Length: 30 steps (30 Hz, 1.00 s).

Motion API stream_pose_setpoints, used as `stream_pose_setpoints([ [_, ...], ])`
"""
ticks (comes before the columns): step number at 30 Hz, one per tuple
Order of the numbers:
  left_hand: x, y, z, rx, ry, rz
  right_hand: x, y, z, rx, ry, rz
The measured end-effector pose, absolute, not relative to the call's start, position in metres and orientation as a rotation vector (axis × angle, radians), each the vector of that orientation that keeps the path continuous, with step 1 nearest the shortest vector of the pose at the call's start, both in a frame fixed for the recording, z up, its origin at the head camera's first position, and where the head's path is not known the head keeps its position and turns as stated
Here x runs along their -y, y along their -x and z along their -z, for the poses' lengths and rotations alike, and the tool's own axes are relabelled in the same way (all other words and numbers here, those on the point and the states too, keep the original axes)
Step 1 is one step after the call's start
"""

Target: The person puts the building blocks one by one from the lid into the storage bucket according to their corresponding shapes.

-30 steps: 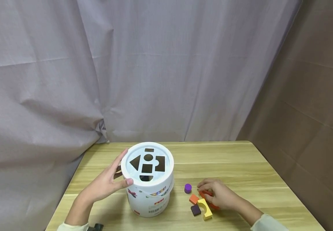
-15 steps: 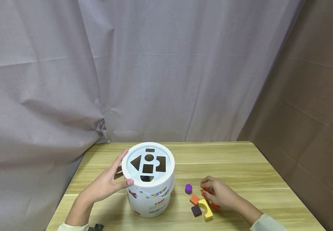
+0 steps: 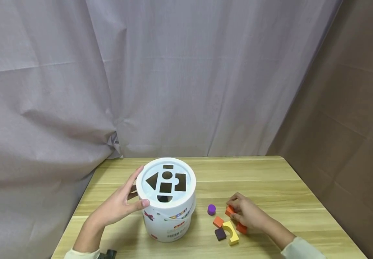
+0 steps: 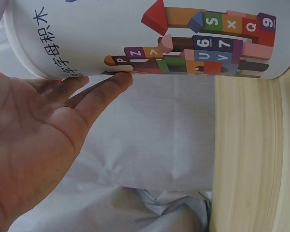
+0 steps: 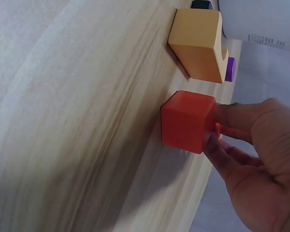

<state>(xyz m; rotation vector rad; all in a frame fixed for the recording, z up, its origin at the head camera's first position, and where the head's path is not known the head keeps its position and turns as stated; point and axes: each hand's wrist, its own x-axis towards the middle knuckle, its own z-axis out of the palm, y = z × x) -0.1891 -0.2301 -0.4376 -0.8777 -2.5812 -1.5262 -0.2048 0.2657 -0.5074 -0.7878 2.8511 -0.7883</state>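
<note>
My left hand [image 3: 116, 207] rests on the side of a white bucket [image 3: 170, 225], thumb by the front of the rim and straight fingers along the wall. The left wrist view shows its fingertips against the printed wall. Cut-outs of various shapes pierce the bucket's lid [image 3: 155, 196]. My right hand [image 3: 248, 212] pinches a small orange-red block [image 3: 229, 210] between thumb and fingers, low over the table. Just under that hand sits a red block [image 5: 186, 121], which hides most of the pinched one in the right wrist view.
Left of the right hand lie a yellow arch block [image 3: 234, 238], an orange block [image 3: 218, 222], a dark block [image 3: 220, 234] and a purple cylinder [image 3: 211, 209]. The wooden table [image 3: 254, 172] ends at a grey curtain [image 3: 173, 90] behind.
My right hand has moved slightly away from the lower red block, with the orange-red block now showing apart between its fingers. The left hand and bucket have stayed in place.
</note>
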Motion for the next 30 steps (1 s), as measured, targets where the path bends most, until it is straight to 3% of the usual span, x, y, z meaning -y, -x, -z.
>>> stream_pose_setpoints([
  [30, 0.2296, 0.187, 0.4367, 2.565, 0.877, 1.559, -0.2706, 0.2016, 0.5085, -3.042, 0.829, 0.647],
])
